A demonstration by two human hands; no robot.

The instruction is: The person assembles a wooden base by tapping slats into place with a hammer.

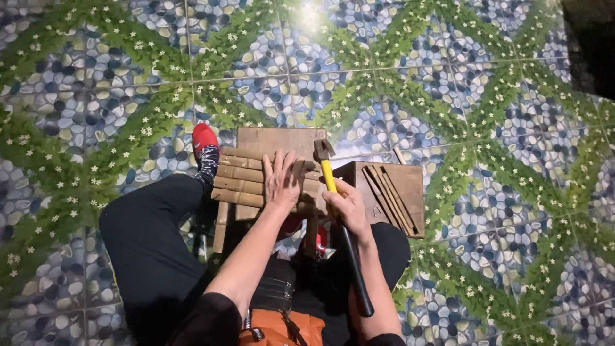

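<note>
The left hand [280, 181] lay flat, fingers spread, on pale split-bamboo slats [242, 182]. Just beside it, the right hand [346, 205] gripped a yellow-and-black-handled claw hammer [337, 218], head above the slats.

Pretty dim overall, one hard light from up top: there's a blown-out glare patch on the glossy floor tiles [307, 16] near the top edge. Corners fall off dark, top right goes almost black. Dark trousers at the bottom edge lose all detail. Middle is sharp enough, tile lines bow a bit toward the edges, wide-angle style.
</note>
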